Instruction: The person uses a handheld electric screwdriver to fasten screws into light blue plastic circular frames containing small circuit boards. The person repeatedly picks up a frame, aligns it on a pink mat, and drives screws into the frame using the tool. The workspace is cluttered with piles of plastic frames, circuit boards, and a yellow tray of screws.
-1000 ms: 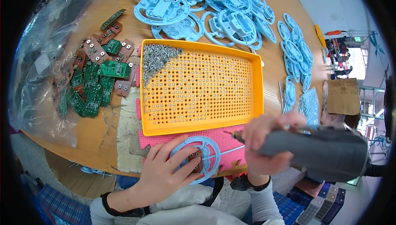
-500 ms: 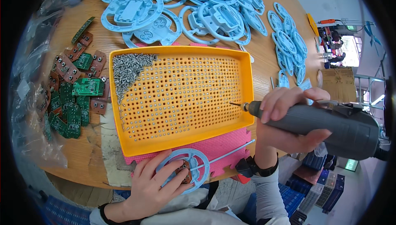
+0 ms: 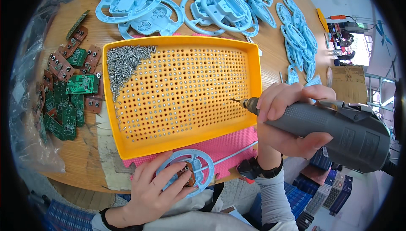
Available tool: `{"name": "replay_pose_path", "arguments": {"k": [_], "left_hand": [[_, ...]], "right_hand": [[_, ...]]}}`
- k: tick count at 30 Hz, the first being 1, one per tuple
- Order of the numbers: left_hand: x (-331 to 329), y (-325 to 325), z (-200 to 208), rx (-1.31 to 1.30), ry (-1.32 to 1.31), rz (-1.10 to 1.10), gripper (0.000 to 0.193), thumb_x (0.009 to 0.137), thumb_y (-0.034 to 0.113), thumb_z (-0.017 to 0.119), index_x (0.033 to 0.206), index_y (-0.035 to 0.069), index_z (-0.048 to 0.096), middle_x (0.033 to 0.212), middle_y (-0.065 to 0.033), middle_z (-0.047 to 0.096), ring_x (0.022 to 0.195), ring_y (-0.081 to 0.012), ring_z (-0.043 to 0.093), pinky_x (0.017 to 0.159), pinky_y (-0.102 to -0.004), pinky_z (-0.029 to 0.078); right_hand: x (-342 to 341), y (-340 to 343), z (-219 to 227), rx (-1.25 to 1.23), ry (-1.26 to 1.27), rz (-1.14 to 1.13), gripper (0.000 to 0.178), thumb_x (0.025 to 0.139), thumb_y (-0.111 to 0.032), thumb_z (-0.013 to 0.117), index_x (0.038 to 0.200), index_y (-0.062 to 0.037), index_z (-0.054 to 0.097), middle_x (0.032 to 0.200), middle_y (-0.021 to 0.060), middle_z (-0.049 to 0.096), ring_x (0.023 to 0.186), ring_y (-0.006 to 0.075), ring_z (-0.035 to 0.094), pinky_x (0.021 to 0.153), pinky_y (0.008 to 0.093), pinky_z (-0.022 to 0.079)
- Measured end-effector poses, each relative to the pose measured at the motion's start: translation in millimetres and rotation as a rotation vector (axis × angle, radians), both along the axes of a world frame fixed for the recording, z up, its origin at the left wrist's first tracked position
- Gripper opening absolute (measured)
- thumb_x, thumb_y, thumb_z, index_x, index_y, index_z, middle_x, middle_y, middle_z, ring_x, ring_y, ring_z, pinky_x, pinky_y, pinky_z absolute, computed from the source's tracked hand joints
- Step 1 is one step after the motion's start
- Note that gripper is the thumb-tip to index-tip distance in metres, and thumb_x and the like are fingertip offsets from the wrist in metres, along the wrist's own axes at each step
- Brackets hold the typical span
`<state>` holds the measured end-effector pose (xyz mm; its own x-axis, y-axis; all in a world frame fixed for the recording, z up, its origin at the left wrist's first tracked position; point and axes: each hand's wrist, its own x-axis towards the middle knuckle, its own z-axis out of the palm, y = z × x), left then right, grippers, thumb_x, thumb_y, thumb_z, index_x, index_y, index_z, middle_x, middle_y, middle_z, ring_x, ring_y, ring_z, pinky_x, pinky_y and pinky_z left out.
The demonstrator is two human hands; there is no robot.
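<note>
Head cam: R hand point(image 3: 270, 137) grips elec. driver point(image 3: 338, 136), L hand point(image 3: 152, 191) holds blue ring point(image 3: 210, 169), fingers spread over PCB point(image 3: 192, 180).

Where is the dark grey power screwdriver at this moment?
Right of centre in the head view, the screwdriver is in the right hand, its nose overlapping the right edge of the yellow tray.

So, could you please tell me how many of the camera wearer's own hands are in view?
2: the left hand rests on a blue ring-shaped part and its brown circuit board; the right hand grips a gray power screwdriver.
</note>
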<state>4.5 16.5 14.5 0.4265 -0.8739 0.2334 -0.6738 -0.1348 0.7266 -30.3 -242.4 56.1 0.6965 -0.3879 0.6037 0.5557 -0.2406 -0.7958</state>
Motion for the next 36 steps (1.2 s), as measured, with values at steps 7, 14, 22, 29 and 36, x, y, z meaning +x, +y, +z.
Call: {"name": "replay_pose_path", "arguments": {"k": [7,14,22,29,36], "left_hand": [[-1.6,-0.7,-0.1,-0.002,0.004,0.002,0.041,0.066,0.025,0.083,0.102,0.012,0.068,0.113,-0.0043,0.061,0.109,-0.0333,0.058,0.075,-0.0394,0.048],[-0.4,-2.2,-0.6,-0.046,0.008,0.001,0.039,0.066,0.022,0.082,0.101,0.009,0.068,0.112,-0.0052,0.061,0.109,-0.0342,0.059,0.075,-0.0384,0.051],[1.1,-0.4,-3.3,-0.068,0.067,-0.014,0.036,0.069,0.020,0.079,0.099,0.004,0.068,0.112,-0.0067,0.062,0.111,-0.0332,0.059,0.076,-0.0372,0.053],[2.5,1.1,-2.7,-0.077,0.069,-0.008,0.033,0.069,0.018,0.076,0.097,0.002,0.068,0.110,-0.0081,0.061,0.110,-0.0328,0.058,0.081,-0.0374,0.054],[-0.7,2.1,-2.3,-0.027,0.119,-0.011,0.042,0.065,0.019,0.083,0.103,0.010,0.070,0.115,-0.0048,0.060,0.114,-0.0333,0.055,0.089,-0.0410,0.050]], "right_hand": [[4.8,2.5,-3.8,-0.145,0.054,-0.103,0.063,0.090,-0.064,0.043,0.113,-0.0051,0.042,0.061,0.0066,0.052,0.044,0.0149,0.050,0.043,0.0254,0.041],[-8.1,16.7,20.5,0.021,-0.075,-0.066,0.074,0.082,-0.062,0.063,0.120,-0.0044,0.037,0.069,0.0100,0.055,0.053,0.0205,0.054,0.049,0.0311,0.046],[-37.0,72.7,62.3,0.027,0.170,0.340,0.055,0.089,-0.050,0.061,0.107,-0.0011,0.041,0.062,0.0133,0.058,0.047,0.0254,0.057,0.043,0.0333,0.049],[-46.0,69.9,37.9,0.034,0.212,0.622,0.033,0.094,-0.027,0.053,0.108,-0.0025,0.036,0.073,0.0206,0.063,0.057,0.0313,0.063,0.054,0.0425,0.055],[-47.3,65.1,38.2,0.008,0.285,0.709,0.017,0.097,-0.010,0.043,0.108,-0.0015,0.033,0.078,0.0296,0.064,0.063,0.0397,0.066,0.055,0.0461,0.057]]}}
